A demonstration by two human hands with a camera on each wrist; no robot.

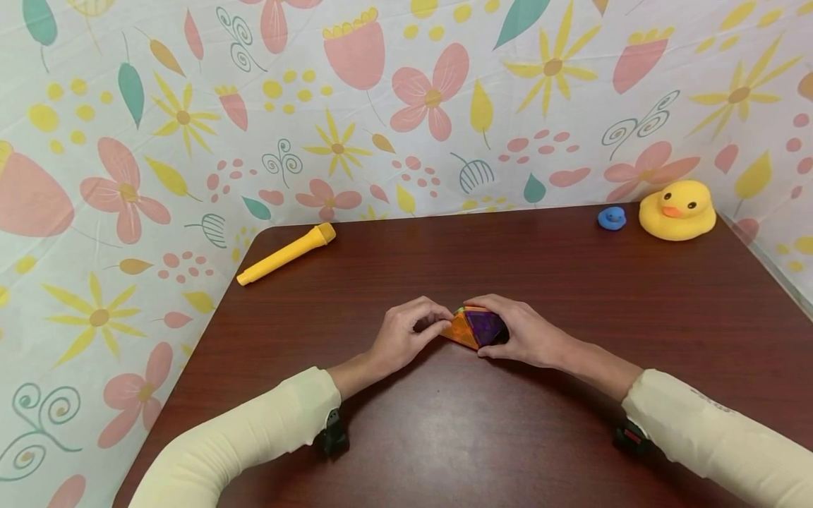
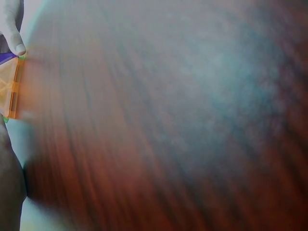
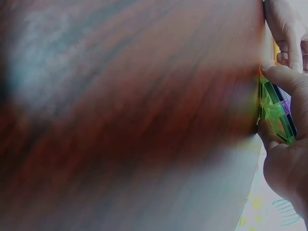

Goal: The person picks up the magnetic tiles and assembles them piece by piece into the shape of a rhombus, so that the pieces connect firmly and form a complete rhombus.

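A small pyramid of see-through magnetic tiles [image 1: 461,333] stands on the table in front of me, with orange and purple faces towards me. In the right wrist view a green tile [image 3: 273,109] shows on its side. My right hand [image 1: 530,334] grips the pyramid from the right, thumb at the near lower edge and fingers over the far side. My left hand [image 1: 406,333] pinches its left corner between thumb and curled fingers. The left wrist view catches only an orange tile [image 2: 13,91] at its left edge.
A yellow toy microphone [image 1: 286,254] lies at the back left of the brown table [image 1: 419,423]. Near the back right corner sit a small blue duck [image 1: 612,219] and a larger yellow duck [image 1: 677,215]. Behind the table hangs a flower-patterned cloth [image 1: 381,106].
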